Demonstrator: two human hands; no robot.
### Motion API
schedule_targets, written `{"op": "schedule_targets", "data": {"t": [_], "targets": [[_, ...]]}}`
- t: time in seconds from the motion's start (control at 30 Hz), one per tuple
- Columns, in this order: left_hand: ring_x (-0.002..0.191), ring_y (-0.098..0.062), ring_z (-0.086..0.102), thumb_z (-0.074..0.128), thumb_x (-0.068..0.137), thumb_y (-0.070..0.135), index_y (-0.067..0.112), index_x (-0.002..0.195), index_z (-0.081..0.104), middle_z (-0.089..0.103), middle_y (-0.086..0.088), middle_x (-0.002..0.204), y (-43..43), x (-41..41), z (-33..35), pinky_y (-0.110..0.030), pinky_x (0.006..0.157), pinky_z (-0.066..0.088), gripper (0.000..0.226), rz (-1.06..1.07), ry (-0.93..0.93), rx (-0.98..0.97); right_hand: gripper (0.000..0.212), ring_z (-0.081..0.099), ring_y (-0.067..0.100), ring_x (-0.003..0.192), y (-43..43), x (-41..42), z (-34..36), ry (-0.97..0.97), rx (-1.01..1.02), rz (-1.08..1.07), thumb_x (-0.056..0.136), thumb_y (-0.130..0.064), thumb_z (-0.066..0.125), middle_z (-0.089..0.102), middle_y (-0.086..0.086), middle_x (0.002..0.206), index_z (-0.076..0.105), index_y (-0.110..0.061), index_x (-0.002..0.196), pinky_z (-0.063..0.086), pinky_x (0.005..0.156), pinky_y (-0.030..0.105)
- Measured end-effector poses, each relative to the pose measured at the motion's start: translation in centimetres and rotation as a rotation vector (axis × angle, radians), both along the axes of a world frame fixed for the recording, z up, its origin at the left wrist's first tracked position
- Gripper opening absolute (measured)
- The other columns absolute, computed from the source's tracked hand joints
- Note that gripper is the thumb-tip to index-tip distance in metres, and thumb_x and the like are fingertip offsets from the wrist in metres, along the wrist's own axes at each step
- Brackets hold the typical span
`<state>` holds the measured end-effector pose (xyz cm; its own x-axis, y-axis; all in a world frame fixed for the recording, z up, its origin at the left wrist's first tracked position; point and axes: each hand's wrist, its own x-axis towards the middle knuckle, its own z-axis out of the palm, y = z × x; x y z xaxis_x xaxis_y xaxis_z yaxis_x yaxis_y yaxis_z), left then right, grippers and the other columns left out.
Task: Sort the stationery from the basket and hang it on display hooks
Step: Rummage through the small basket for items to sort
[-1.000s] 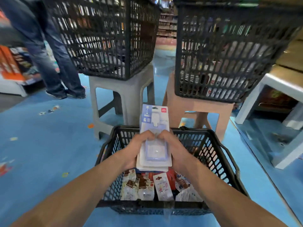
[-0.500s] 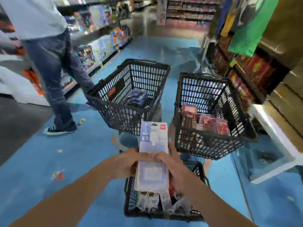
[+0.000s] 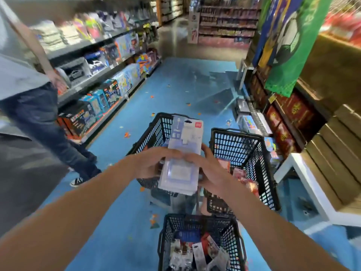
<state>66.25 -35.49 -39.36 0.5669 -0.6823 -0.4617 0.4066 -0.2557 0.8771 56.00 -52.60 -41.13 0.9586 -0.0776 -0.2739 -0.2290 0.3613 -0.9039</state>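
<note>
Head view. Three black mesh baskets stand on the blue floor (image 3: 121,212). The near basket (image 3: 197,222) sits at the bottom edge, its lower part cut off, with a jumble of small packets (image 3: 197,253) inside, too mixed to count. Beyond the near basket stand the other two: a left basket (image 3: 156,133) and a right basket (image 3: 234,149), the latter with red packets (image 3: 242,175) in it. What these two rest on is largely hidden.

Above and beyond the near basket, two hands hold one stack of pale lilac blister packs (image 3: 179,173) upright. The left hand (image 3: 148,165) grips its left edge and the right hand (image 3: 211,173) its right edge, thumbs across the front. How many packs are in the stack cannot be told, as only layered edges show at the bottom. The stack covers part of the left basket. A small red logo square sits at the top pack's upper right corner. Its lettering and the grey print below it are too blurred to read.

Far left of the near basket stands one other person (image 3: 35,114) in jeans, cut off at the frame edge, beside shelves of boxed toys (image 3: 101,94). Far right of it hangs a green banner (image 3: 289,45), its white writing cut off and unreadable.
</note>
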Motion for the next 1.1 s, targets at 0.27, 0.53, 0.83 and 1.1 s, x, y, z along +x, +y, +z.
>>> {"op": "schedule_targets", "data": {"t": [0.27,0.53,0.83,1.1], "targets": [[0.092,-0.026,0.075,0.065,0.09,0.018,0.01,0.123,0.064,0.077,-0.01,0.105,-2.5,6.7,5.2,-0.034,0.074,0.06,0.034,0.074,-0.099,-0.039,0.033,0.069,0.02,0.082,-1.6,7.6,5.9,0.05,-0.121,-0.006,0.087,-0.013,0.069,0.071,0.008,0.101,0.069,-0.006,0.119,0.051,0.08,0.035],[0.096,-0.032,0.073,0.072,0.085,0.022,0.005,0.132,0.064,0.075,-0.017,0.112,-5.3,22.4,-10.0,-0.04,0.08,0.06,0.051,0.007,0.036,0.166,0.046,0.069,0.039,0.098,-1.4,22.6,-8.4,0.321,-0.009,-0.237,0.06,-0.015,0.069,0.073,0.02,0.116,0.076,-0.009,0.105,0.054,0.09,0.049],[0.096,-0.034,0.071,0.059,0.092,0.015,0.007,0.112,0.063,0.074,-0.016,0.103,-5.6,28.6,-29.9,-0.043,0.085,0.059,0.022,-0.147,0.34,0.343,0.042,0.071,0.04,0.099,0.1,29.7,-27.6,0.703,-0.031,-0.339,0.059,-0.007,0.07,0.071,0.028,0.113,0.075,0.006,0.098,0.055,0.091,0.059],[0.098,-0.034,0.069,0.058,0.066,0.016,0.013,0.108,0.06,0.07,-0.015,0.1,-6.4,28.3,-37.4,-0.044,0.094,0.055,0.042,-0.208,0.48,0.415,0.043,0.073,0.038,0.09,0.1,29.5,-34.5,0.868,-0.044,-0.38,0.075,0.013,0.059,0.075,0.019,0.103,0.073,-0.003,0.113,0.061,0.08,0.052]]}}
